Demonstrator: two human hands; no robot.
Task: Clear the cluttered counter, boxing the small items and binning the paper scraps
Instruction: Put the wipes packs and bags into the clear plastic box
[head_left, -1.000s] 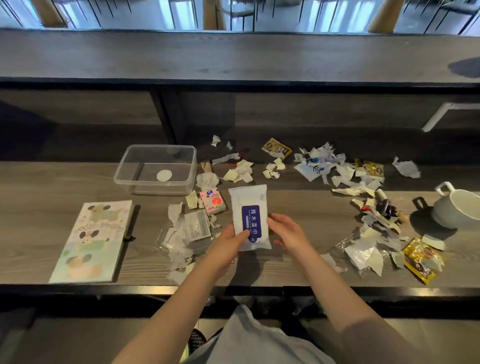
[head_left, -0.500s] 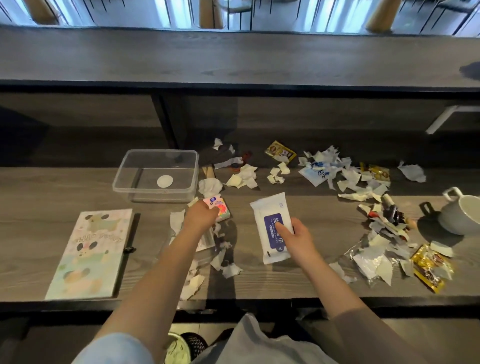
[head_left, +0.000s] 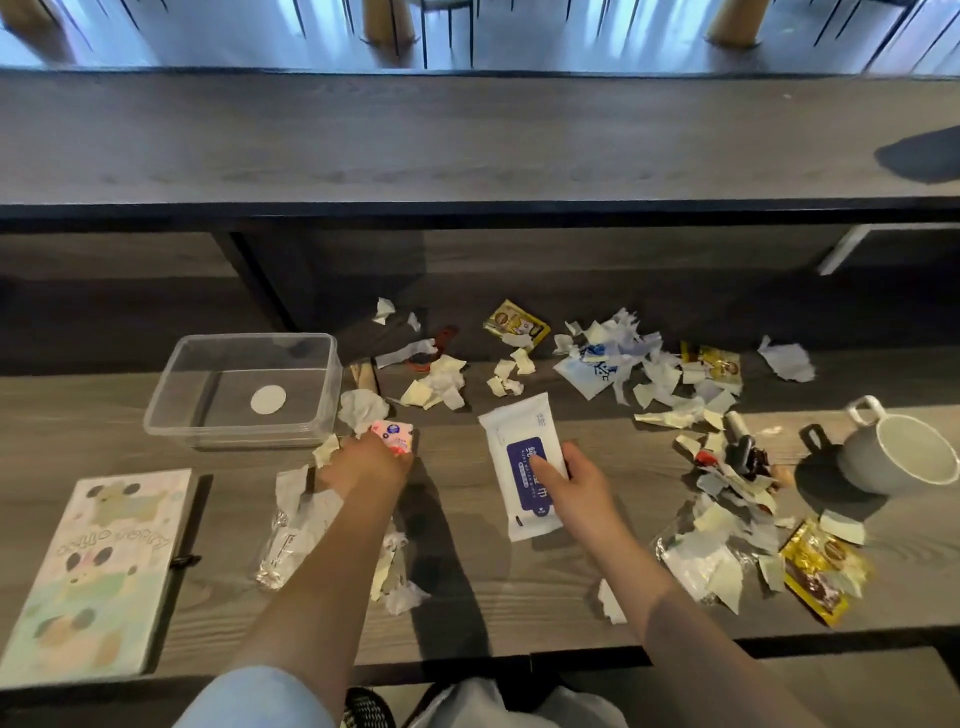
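1. Took the left hand (head_left: 363, 465) off the wipes pack (head_left: 511, 431), held in both hands a second ago, and reached it across to the pink tissue packet (head_left: 393, 435).
2. Now grips that packet with curled fingers, just beside the near right corner of the clear box (head_left: 234, 434); cannot tell whether already lifted or still touching the counter (head_left: 493, 613).
3. Keeps the wipes pack in the right hand (head_left: 574, 480) alone, thumb pressed on the blue label, fingers tucked round the right edge. Has shifted it a little to the right of its earlier spot, lying flat and low over the counter.
4. Shows nothing in the box so far except a white disc (head_left: 268, 400) on its floor.
5. Suggests two small items in hand at once, with the packet nearest to boxing: a short move left and over the wall.
6. Leaves the paper scraps (head_left: 441, 382) spread along the back and right of the counter, up to the cup (head_left: 904, 457); binning apparently not begun.
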